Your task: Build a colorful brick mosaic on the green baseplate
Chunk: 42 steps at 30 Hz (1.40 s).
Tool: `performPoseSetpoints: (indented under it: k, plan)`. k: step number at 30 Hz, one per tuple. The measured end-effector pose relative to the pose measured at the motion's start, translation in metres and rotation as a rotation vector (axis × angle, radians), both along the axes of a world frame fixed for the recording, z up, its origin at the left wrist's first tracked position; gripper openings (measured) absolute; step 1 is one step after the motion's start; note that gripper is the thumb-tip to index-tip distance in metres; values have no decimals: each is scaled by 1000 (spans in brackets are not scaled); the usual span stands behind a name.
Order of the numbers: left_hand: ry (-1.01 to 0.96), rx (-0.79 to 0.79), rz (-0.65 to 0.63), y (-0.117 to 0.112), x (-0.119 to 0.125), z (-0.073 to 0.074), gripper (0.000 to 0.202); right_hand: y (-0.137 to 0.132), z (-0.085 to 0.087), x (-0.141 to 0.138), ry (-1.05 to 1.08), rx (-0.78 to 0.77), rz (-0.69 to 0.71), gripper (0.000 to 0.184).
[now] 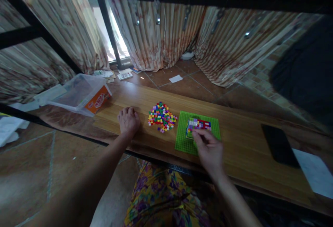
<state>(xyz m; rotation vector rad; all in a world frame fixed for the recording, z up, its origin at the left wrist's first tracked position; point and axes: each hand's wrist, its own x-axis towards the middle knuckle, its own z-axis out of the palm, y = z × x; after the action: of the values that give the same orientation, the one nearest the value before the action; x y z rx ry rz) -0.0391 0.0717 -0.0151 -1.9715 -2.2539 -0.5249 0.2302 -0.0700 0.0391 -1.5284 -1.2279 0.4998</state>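
Observation:
A green baseplate point(185, 139) lies on a wooden board point(241, 140), with a small multicoloured brick build point(199, 125) standing on it. My right hand point(210, 150) is at the build's near side, fingertips pinched against its front edge; whether a brick is between them I cannot tell. A pile of small loose bricks point(162, 116) in many colours lies left of the baseplate. My left hand point(128, 120) rests on the board left of the pile, fingers curled under, nothing visible in it.
A clear plastic tub with an orange label point(83, 95) lies on its side at the board's left end. A black phone point(279, 145) lies at the right, beside a white sheet point(313, 173). Curtains, papers and tiled floor lie beyond.

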Motion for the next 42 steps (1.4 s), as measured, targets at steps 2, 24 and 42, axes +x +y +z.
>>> performPoseSetpoints:
  k: [2, 24, 42]
  plan:
    - [9, -3, 4, 0, 0, 0, 34, 4, -1, -21, -127, -5, 161, 18]
    - [-19, 6, 1, 0, 0, -1, 35, 50, -48, -62, -624, -237, 154, 20]
    - [-36, -10, 12, 2, 0, 0, 38, -13, -15, 52, -449, -144, -177, 37]
